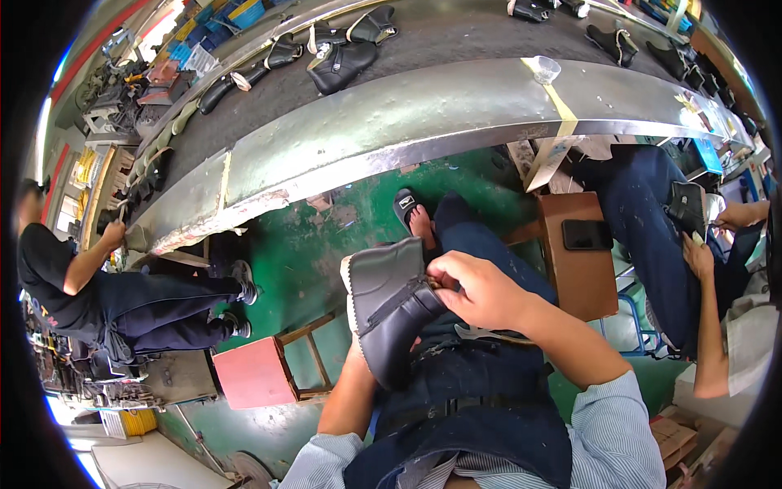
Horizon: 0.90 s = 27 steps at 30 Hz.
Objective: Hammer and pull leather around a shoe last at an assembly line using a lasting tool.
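Observation:
A black leather ankle boot (383, 306) with a side zip and a pale stitched sole edge is held over my lap, tilted with its sole to the left. From beneath, my left hand (358, 365) supports it, mostly hidden behind the boot. My right hand (481, 285) is closed at the boot's top opening, thumb and fingers pinching the edge near the zip's end. Whether they grip the zip pull itself is hidden. Across my dark apron, just below the right hand, lies a pale metal tool (481, 332), partly covered.
Ahead runs a metal-edged bench (326, 130) with a dark belt carrying several black boots (342, 65). A clear cup (544, 68) stands on its edge. A phone (588, 235) lies on a brown stool (570, 281); a pink-topped stool (254, 373) is left. Co-workers (81, 285) are on both sides.

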Each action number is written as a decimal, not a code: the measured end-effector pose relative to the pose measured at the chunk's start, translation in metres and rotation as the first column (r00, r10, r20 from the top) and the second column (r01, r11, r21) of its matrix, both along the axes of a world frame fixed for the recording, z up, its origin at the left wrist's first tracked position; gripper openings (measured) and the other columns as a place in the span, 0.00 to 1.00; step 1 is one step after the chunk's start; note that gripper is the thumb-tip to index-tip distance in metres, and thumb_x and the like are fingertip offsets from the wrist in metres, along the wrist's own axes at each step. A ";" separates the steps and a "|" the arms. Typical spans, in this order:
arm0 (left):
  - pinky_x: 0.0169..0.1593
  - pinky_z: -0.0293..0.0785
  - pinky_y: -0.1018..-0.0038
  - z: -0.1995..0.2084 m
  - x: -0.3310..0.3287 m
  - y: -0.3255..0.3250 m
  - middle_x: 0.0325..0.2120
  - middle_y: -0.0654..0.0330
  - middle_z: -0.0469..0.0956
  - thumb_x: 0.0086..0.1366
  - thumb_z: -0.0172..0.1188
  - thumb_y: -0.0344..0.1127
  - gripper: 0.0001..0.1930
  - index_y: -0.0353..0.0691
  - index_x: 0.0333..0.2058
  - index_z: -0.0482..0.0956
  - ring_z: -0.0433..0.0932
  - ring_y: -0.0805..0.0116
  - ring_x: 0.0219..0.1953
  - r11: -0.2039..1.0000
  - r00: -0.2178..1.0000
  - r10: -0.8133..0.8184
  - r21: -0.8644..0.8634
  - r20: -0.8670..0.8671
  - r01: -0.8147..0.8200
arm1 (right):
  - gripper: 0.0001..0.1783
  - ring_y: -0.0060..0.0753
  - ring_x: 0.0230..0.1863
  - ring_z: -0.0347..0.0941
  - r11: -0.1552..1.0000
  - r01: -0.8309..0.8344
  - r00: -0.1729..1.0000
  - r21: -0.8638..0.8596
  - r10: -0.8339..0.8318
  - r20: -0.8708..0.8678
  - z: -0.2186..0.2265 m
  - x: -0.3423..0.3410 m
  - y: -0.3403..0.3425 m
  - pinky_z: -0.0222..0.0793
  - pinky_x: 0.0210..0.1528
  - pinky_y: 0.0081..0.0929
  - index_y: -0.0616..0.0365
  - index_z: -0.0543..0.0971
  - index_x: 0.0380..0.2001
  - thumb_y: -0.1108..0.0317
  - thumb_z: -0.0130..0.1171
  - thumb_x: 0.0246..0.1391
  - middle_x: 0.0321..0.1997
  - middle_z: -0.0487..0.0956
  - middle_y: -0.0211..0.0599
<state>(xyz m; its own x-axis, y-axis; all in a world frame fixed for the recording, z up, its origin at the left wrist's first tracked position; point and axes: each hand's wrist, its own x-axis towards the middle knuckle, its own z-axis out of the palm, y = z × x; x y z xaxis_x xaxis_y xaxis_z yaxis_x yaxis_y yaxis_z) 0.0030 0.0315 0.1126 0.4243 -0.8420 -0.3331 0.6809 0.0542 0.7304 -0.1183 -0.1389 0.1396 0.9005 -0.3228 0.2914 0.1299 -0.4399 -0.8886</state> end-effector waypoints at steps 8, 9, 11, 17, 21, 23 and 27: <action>0.49 0.75 0.74 -0.021 0.013 -0.002 0.45 0.59 0.78 0.69 0.53 0.38 0.18 0.40 0.55 0.68 0.77 0.69 0.45 0.999 0.990 -0.026 0.035 -0.141 0.031 | 0.12 0.32 0.22 0.75 0.738 0.220 0.973 0.638 -0.120 -0.196 -0.047 0.018 -0.006 0.73 0.25 0.31 0.61 0.74 0.25 0.66 0.51 0.61 0.23 0.75 0.37; 0.54 0.74 0.67 -0.032 0.012 -0.003 0.48 0.53 0.77 0.71 0.43 0.49 0.24 0.38 0.56 0.69 0.76 0.61 0.49 0.996 0.977 -0.074 0.069 0.199 0.061 | 0.13 0.33 0.23 0.75 0.448 0.225 0.974 0.865 -0.083 -0.210 -0.057 0.024 -0.008 0.73 0.25 0.29 0.59 0.74 0.24 0.65 0.50 0.61 0.22 0.74 0.35; 0.59 0.72 0.61 -0.041 0.019 0.000 0.52 0.46 0.75 0.73 0.34 0.60 0.32 0.37 0.57 0.69 0.76 0.53 0.53 0.991 0.851 -0.122 0.115 0.510 0.073 | 0.13 0.33 0.27 0.76 0.140 0.381 0.920 0.914 -0.155 -0.360 -0.063 0.019 -0.011 0.74 0.25 0.29 0.56 0.74 0.26 0.63 0.49 0.62 0.25 0.75 0.34; 0.55 0.75 0.68 -0.078 0.014 0.013 0.49 0.53 0.79 0.76 0.44 0.45 0.24 0.31 0.58 0.70 0.79 0.62 0.50 0.908 0.917 0.189 0.292 0.350 -0.299 | 0.20 0.51 0.41 0.72 0.909 -0.116 0.886 -0.401 -0.088 -0.455 -0.083 -0.084 -0.034 0.70 0.45 0.39 0.59 0.73 0.36 0.57 0.68 0.48 0.37 0.73 0.44; 0.56 0.72 0.63 -0.107 0.012 -0.030 0.46 0.39 0.79 0.67 0.55 0.55 0.33 0.29 0.57 0.70 0.78 0.49 0.52 0.741 0.635 -0.419 0.649 0.649 -0.174 | 0.27 0.50 0.51 0.71 0.879 -0.274 0.788 -0.391 -0.028 -0.615 -0.080 -0.126 -0.020 0.72 0.49 0.41 0.59 0.73 0.44 0.59 0.72 0.43 0.49 0.70 0.45; 0.56 0.71 0.59 -0.101 0.017 -0.048 0.44 0.35 0.78 0.61 0.59 0.59 0.37 0.27 0.53 0.72 0.76 0.43 0.52 0.700 0.636 -0.480 0.701 0.605 -0.138 | 0.29 0.50 0.51 0.72 0.865 -0.303 0.739 -0.399 -0.052 -0.672 -0.070 -0.125 -0.016 0.73 0.48 0.41 0.59 0.72 0.46 0.59 0.72 0.43 0.49 0.70 0.44; 0.57 0.71 0.61 -0.092 0.041 -0.086 0.51 0.33 0.74 0.54 0.66 0.59 0.41 0.22 0.50 0.72 0.75 0.43 0.55 0.550 0.400 -0.761 0.835 0.511 -0.019 | 0.32 0.51 0.46 0.75 0.871 -0.368 0.567 -0.324 -0.066 -0.821 -0.057 -0.124 -0.020 0.74 0.47 0.43 0.56 0.73 0.48 0.58 0.73 0.41 0.48 0.73 0.44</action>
<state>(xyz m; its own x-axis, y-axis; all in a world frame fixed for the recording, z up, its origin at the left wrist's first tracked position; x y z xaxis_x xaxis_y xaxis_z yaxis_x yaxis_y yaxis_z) 0.0445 -0.0541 0.0202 0.4908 -0.6718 -0.5548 -0.3978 -0.7393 0.5433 -0.2420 -0.1586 0.0821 0.8438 -0.1993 -0.4982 -0.4196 -0.8238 -0.3812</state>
